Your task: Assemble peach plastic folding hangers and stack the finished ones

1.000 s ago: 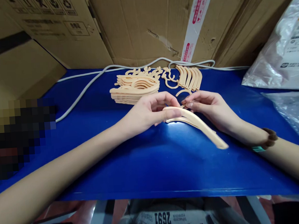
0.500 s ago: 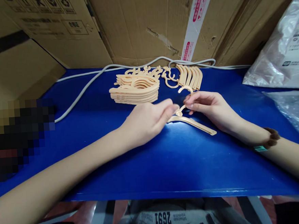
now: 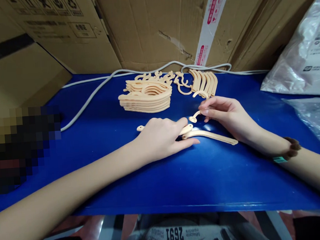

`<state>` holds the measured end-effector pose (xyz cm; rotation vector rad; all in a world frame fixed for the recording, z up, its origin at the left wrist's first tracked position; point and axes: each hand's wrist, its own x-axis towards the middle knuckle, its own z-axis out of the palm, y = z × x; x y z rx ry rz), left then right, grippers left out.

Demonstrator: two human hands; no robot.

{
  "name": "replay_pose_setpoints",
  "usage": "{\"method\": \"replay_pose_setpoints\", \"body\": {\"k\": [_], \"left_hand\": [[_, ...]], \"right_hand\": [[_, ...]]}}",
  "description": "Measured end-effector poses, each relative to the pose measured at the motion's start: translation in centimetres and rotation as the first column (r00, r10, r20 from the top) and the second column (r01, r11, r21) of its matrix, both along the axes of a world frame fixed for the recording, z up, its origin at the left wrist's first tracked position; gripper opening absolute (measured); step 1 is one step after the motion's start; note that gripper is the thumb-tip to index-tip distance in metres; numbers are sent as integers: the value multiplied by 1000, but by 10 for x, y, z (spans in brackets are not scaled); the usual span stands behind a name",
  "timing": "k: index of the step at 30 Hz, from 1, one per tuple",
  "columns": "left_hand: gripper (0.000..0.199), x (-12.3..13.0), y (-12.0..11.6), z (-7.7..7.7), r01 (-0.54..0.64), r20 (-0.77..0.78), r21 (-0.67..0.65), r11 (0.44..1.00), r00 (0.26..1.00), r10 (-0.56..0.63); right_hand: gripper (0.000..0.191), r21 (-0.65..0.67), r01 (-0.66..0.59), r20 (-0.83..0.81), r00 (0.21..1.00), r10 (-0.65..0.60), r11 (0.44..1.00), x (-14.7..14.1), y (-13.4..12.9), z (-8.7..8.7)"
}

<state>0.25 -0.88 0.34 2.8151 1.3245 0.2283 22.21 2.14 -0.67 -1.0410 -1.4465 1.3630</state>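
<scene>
My right hand [image 3: 222, 110] pinches a cream plastic hook [image 3: 201, 93], whose round end points down and left. My left hand [image 3: 161, 140] lies palm down over a cream hanger arm [image 3: 186, 130], thumb apart from the fingers; the arm's ends show on both sides of the hand. Another curved arm piece [image 3: 210, 136] rests on the blue table just right of my left fingers, its left end by the first arm's tip. The hook's round end is above these pieces, not touching them.
Behind my hands are a stack of cream hangers [image 3: 146, 101], loose hooks [image 3: 183, 85] and several arm pieces [image 3: 205, 81]. A white cable [image 3: 89, 96] runs along cardboard boxes [image 3: 148, 29]. Plastic bags [image 3: 295, 63] lie at the right.
My left hand has moved down from near the hook onto the hanger arm, and its thumb has spread. My right hand still holds the hook, nearly in place.
</scene>
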Motion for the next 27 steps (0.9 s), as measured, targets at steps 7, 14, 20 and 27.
{"method": "replay_pose_setpoints", "body": {"k": [7, 14, 20, 27], "left_hand": [[42, -1, 3, -7, -156, 260, 63, 986, 956, 134], [22, -2, 2, -14, 5, 288, 258, 966, 954, -81], [25, -3, 2, -14, 49, 279, 319, 947, 950, -143], [27, -4, 2, -13, 73, 240, 354, 932, 956, -166]], "right_hand": [[13, 6, -28, -13, 1000, 28, 1000, -1, -1, 2], [16, 1, -102, 4, 995, 102, 995, -1, 0, 3], [15, -13, -161, 73, 984, 162, 987, -1, -1, 5], [19, -57, -226, 206, 950, 233, 972, -2, -3, 8]]}}
